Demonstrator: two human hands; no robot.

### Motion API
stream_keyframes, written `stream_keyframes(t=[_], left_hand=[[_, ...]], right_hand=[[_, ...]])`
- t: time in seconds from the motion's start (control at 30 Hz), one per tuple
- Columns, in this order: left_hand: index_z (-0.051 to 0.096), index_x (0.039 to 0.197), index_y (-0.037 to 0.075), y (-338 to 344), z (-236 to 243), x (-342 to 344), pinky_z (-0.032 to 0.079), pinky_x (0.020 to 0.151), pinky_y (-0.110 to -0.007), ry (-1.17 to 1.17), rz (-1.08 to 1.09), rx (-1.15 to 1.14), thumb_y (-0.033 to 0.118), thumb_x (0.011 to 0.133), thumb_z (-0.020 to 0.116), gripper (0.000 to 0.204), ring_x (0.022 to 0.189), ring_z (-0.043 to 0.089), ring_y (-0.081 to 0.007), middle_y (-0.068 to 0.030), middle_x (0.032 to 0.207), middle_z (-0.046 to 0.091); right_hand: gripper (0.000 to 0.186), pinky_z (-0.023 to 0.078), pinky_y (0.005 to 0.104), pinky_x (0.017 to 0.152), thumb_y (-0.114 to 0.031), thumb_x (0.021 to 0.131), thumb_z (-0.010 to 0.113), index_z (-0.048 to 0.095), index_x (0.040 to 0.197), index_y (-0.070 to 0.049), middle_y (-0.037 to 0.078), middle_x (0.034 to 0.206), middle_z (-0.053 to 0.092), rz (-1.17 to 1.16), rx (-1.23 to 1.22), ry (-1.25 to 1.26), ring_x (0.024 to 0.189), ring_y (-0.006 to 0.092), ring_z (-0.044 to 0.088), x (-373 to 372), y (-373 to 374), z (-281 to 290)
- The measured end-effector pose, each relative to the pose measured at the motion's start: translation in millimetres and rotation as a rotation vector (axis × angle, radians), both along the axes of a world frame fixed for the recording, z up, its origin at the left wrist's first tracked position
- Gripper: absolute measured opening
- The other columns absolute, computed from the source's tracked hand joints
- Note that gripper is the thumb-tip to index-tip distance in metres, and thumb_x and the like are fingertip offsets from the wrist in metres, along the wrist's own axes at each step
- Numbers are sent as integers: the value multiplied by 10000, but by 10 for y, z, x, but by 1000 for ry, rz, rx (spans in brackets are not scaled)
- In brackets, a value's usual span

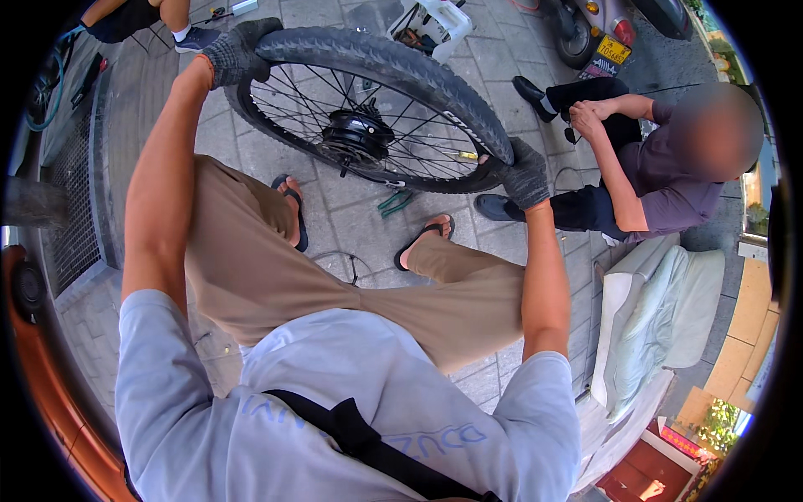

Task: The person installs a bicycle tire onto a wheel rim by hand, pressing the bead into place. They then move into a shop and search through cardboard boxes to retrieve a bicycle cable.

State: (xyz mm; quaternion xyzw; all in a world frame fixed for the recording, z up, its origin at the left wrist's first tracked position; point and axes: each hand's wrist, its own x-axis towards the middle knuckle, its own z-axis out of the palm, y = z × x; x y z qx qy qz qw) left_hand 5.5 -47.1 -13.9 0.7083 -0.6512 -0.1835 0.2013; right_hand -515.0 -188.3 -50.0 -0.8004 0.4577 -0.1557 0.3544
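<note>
Between my two gloved hands I hold a bicycle wheel with a thick knobby tire (381, 54), tilted above the paving. Its black hub (358, 134) is large, like a hub motor, with black spokes running out to the rim. My left hand (241, 54), in a dark grey knit glove, is closed round the tire at its far left. At the right end of the wheel, my right hand (525, 174), gloved the same way, grips tire and rim. Part of the tire's right side looks apart from the rim near that hand. The fingertips under the wheel are partly hidden.
Green-handled pliers (396, 202) and a thin dark cable (347, 261) lie on the paving by my sandalled feet. A white container with tools (431, 29) stands beyond the wheel. A seated person (677, 167) is at right, near a padded seat (657, 314). A metal grate (74, 205) lies left.
</note>
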Motion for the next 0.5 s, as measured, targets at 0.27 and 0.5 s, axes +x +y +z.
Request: stream_keyframes(t=[0.27, 0.5], left_hand=[[604, 1284, 88, -12, 149, -110, 544, 887, -367, -15, 5, 64, 37, 622, 760, 681, 959, 650, -245, -112, 1019, 703], [618, 1246, 75, -26, 165, -124, 543, 880, -378, 61, 24, 83, 22, 621, 777, 646, 959, 659, -251, -111, 1024, 708]], right_hand=[[575, 556, 362, 848, -319, 780, 898, 704, 1205, 15, 129, 1022, 765, 42, -50, -109, 948, 191, 713, 14, 55, -19], [575, 558, 354, 821, -317, 793, 888, 695, 1218, 19, 116, 973, 769, -25, 32, -105, 892, 180, 711, 99, -46, -17]])
